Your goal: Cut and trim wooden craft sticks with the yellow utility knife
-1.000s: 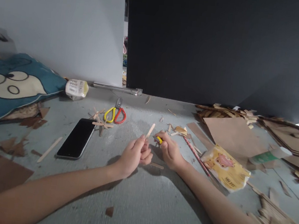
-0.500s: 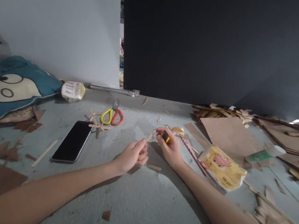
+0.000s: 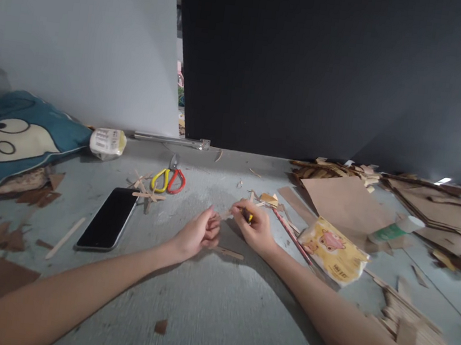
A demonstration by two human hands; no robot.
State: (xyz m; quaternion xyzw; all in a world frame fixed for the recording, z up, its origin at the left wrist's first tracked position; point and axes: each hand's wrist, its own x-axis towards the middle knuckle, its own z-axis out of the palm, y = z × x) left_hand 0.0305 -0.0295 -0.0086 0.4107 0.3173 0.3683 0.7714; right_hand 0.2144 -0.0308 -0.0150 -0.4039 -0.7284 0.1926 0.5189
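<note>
My left hand [image 3: 197, 232] is closed, fingers curled and thumb raised, at one end of a short pale craft stick [image 3: 225, 215]. Blur hides exactly where the fingers meet the stick. My right hand [image 3: 254, 229] is closed around a small yellow-and-black tool [image 3: 247, 215], which looks like a utility knife and is mostly covered by the fingers. The right fingertips are at the stick's other end. Another craft stick [image 3: 228, 253] lies on the grey surface just below my hands.
Left of my hands are a phone [image 3: 109, 219], crossed sticks [image 3: 148, 196] and red-and-yellow-handled scissors [image 3: 169, 180]. To the right lie a red pencil [image 3: 290, 234], a yellow tissue pack [image 3: 334, 251], a glue stick [image 3: 397, 230], cardboard [image 3: 343, 201] and piled craft sticks [image 3: 416, 338].
The left hand has shifted slightly left and turned, its thumb lifting from the stick. The right fingertips have closed in on the stick's far end. The view has swung slightly.
</note>
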